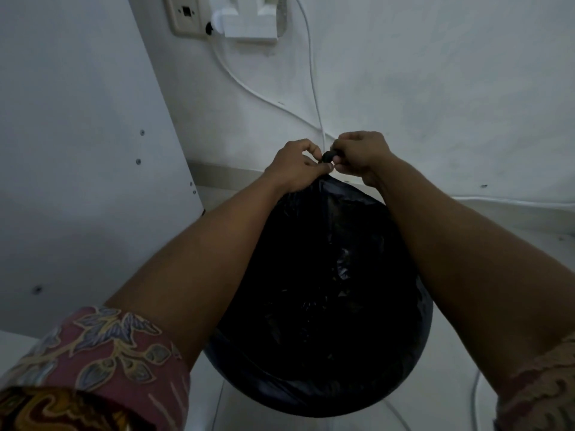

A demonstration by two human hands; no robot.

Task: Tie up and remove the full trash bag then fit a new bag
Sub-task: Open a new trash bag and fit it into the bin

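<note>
A full black trash bag [323,300] bulges between my forearms in the lower middle of the head view. Its gathered neck rises to a small dark knot [328,157] at the top. My left hand [297,166] pinches the neck from the left, fingers closed on the plastic. My right hand [362,155] grips the knot from the right, also closed on it. Both hands touch at the knot. The bin itself is hidden under the bag, and no new bag is in view.
A white wall [435,88] stands close behind, with a socket and white plug block [249,24] and two white cables [314,88] hanging down. A white cabinet panel [77,150] stands to the left. More cable lies on the pale floor [529,244] at the right.
</note>
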